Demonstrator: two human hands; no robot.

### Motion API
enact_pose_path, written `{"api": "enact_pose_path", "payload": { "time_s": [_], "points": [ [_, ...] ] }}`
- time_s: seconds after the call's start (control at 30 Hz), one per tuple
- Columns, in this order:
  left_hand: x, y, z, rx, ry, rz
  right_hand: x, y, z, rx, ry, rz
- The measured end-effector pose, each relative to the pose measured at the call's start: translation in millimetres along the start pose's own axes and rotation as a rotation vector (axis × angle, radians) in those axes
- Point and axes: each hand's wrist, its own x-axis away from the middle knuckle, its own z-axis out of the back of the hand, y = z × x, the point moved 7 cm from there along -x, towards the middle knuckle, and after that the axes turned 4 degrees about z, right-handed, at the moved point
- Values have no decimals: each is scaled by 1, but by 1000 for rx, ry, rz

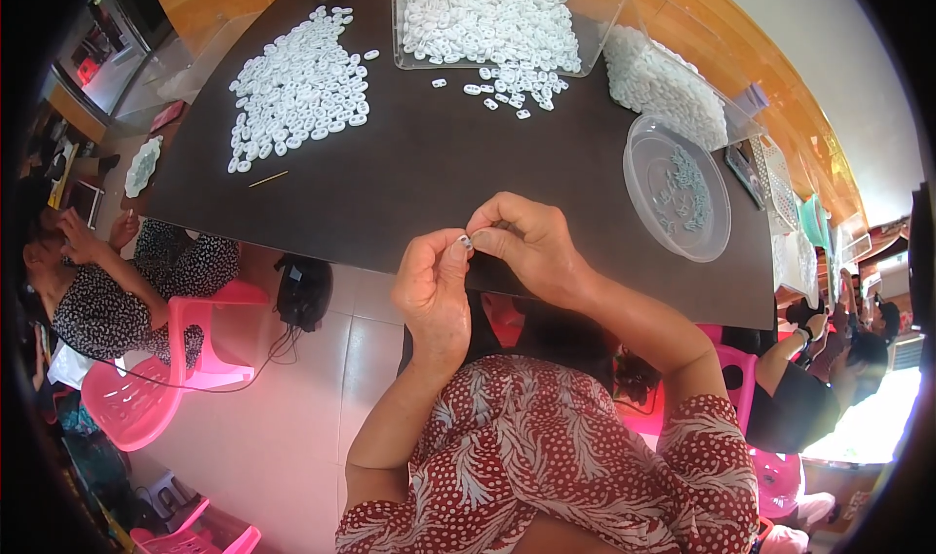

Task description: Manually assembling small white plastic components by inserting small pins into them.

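Note:
Just past the table's near edge, my left hand [434, 286] pinches a small white oval piece [466, 242] with holes between thumb and forefinger. My right hand [531, 247] meets it from the right, its thumb and forefinger closed at the piece's edge. Whatever those right fingertips hold is too small to tell. A spread pile of similar white oval pieces [302, 86] lies at the far left of the table. On the right, a round clear plastic tray [639, 189] holds many tiny blue-grey parts [687, 189].
On the dark table [419, 164], a clear bin [595, 52] of white pieces stands at the back, with loose ones before it. Another full clear container [663, 86] leans right. A thin stick [268, 179] and phone [744, 176] lie nearby. People sit left and right.

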Motion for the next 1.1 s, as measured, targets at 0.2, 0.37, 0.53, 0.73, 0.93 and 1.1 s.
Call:
{"api": "enact_pose_path", "payload": {
  "time_s": [0.2,0.37,0.53,0.73,0.93,1.1],
  "points": [
    [-3,-8,-2,-49,42,-6,-1,4,0,161,86,77],
    [-17,-15,4,206,68,133,-29,10,15,161,108,96],
    [-26,-12,6,157,28,95,-85,35,77,754,349,317],
    [-27,-18,6,232,-1,128,-129,48,78,1096,319,383],
    [-27,-18,7,225,-10,137,-155,50,55,1192,161,430],
    [-26,-18,5,227,-21,143,-162,51,49,1260,106,439]
  ]
}}
